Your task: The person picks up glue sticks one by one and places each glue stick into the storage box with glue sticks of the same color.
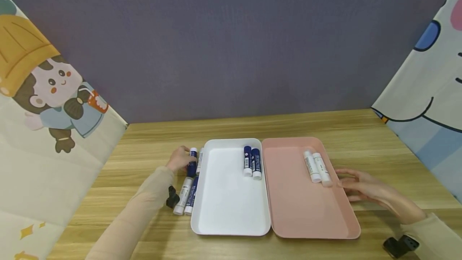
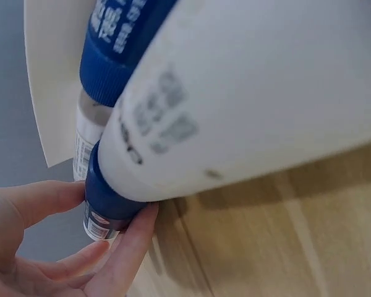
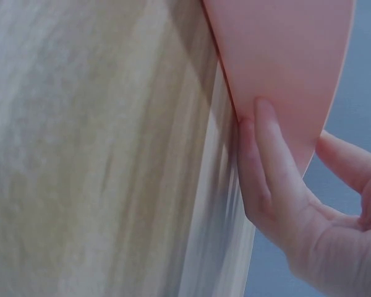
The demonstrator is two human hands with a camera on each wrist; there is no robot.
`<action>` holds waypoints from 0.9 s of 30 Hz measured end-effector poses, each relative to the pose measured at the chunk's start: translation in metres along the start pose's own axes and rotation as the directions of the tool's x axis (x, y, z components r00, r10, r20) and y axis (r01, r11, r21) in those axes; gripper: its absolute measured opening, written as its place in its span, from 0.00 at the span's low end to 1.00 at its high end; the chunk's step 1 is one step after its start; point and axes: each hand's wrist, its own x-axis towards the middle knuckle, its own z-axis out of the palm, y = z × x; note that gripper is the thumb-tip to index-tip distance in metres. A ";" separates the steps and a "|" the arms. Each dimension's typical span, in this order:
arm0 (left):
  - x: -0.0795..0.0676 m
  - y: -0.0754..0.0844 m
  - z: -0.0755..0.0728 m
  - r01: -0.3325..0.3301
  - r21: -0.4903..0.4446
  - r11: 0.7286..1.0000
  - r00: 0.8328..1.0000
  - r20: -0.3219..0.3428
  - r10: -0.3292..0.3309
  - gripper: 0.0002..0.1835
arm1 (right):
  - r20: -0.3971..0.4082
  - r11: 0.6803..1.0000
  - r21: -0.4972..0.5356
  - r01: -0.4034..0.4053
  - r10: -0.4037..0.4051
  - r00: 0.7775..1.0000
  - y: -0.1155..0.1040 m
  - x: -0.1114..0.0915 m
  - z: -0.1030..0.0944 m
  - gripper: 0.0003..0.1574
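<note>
Left of the white tray (image 1: pixel 231 212), my left hand (image 1: pixel 180 159) pinches a dark blue glue stick (image 1: pixel 192 167) between thumb and fingers; in the left wrist view the thumb and a finger lie on either side of the blue glue stick (image 2: pixel 105 201). Beside it, against the tray wall, is a white glue stick (image 1: pixel 199 161). Nearer lie another white glue stick (image 1: pixel 184 196) and another blue one (image 1: pixel 192 196). My right hand (image 1: pixel 364 185) rests with extended fingers against the outer right wall of the pink tray (image 1: pixel 310 220), its thumb by the rim in the right wrist view.
Two blue glue sticks (image 1: pixel 252 161) lie side by side in the white tray's upper right. Two white glue sticks (image 1: pixel 317 167) lie in the pink tray's upper right. The trays stand edge to edge on a wooden table (image 1: pixel 151 147), before a grey-purple backdrop (image 1: pixel 231 51).
</note>
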 end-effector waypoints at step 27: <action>-0.001 0.025 -0.018 -0.006 -0.121 0.993 1.000 0.011 0.008 0.28 | -0.001 1.000 0.019 -0.002 0.002 1.000 0.000 0.000 0.000 0.43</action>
